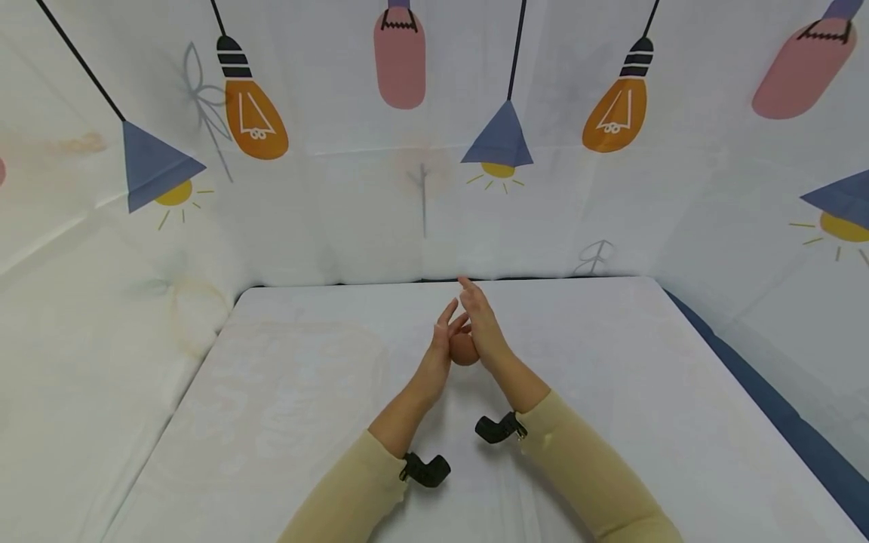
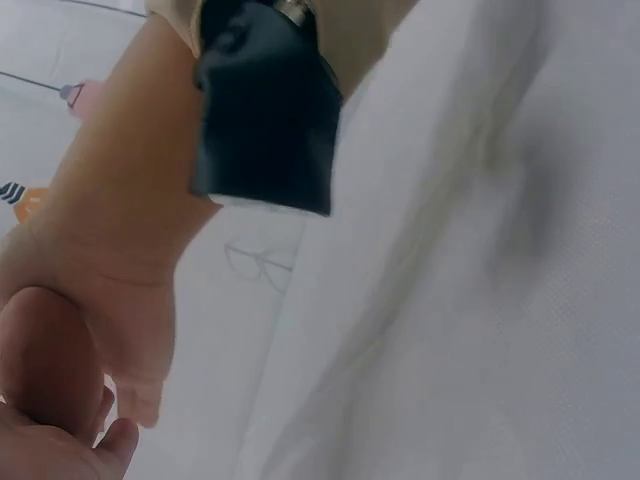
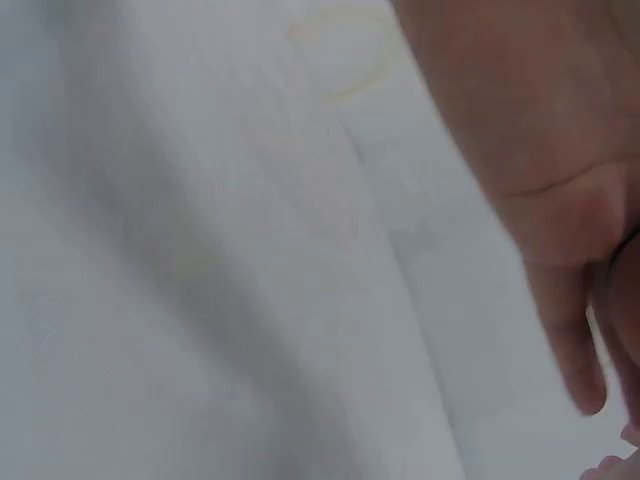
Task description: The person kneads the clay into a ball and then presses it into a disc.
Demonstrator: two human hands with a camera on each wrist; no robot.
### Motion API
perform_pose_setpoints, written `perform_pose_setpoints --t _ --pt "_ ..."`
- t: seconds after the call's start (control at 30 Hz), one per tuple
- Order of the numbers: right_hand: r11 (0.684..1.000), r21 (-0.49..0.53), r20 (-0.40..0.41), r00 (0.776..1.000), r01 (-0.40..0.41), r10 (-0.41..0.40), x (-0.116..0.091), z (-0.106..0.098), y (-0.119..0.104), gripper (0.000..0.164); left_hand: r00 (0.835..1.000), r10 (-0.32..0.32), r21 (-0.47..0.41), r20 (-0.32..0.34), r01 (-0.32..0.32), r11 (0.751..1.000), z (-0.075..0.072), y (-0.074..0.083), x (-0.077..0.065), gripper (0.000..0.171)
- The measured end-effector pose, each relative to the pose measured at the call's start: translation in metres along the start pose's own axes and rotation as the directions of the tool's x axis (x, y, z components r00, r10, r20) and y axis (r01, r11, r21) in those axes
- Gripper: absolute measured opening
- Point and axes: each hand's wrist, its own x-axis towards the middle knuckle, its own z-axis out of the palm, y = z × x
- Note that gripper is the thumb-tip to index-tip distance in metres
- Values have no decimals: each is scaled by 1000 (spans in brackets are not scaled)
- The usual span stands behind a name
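Note:
A smooth reddish-brown ball sits between the two palms, above the white table. My left hand presses on its left side, fingers mostly straight and pointing up and away. Against the other side lies the palm of my right hand, its fingers also extended and leaning toward the left ones. In the left wrist view the ball looks slightly oval and rests against a palm, partly covered by the near hand. Only a sliver of the ball shows at the edge of the right wrist view.
A white-covered table lies below the hands. Behind it hangs a white cloth printed with lamps and bulbs. Black wrist cameras stick out from the left sleeve and the right sleeve. Dark blue fabric borders the table's right side.

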Motion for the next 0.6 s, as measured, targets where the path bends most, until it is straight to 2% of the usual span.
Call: perform_pose_setpoints --t 0.13,0.23,0.27,0.37,0.4,0.47,0.53,0.6 --pt "999 23 15 999 -36 36 2 2 10 64 999 31 -18 -17 -31 999 0 5 2 101" --pt "981 166 55 994 -100 92 -2 8 15 64 996 68 -12 -53 -69 998 1 6 4 99" --pt "965 232 75 991 -122 108 -4 11 16 64 994 80 -10 -71 -81 997 1 6 4 97" --pt "886 433 142 983 -169 118 -11 19 17 64 985 93 16 -146 -92 996 2 4 7 89" --pt "858 479 163 980 -183 118 -13 22 16 64 980 97 29 -172 -93 995 3 3 8 86" --pt "830 524 186 977 -192 108 -18 26 14 63 970 107 48 -216 -99 994 3 1 10 84" --pt "830 523 205 974 -194 98 -23 29 11 62 961 112 63 -255 -99 993 3 -1 11 87" --pt "847 499 216 973 -185 86 -27 31 5 61 951 115 75 -288 -97 992 2 -1 13 91"
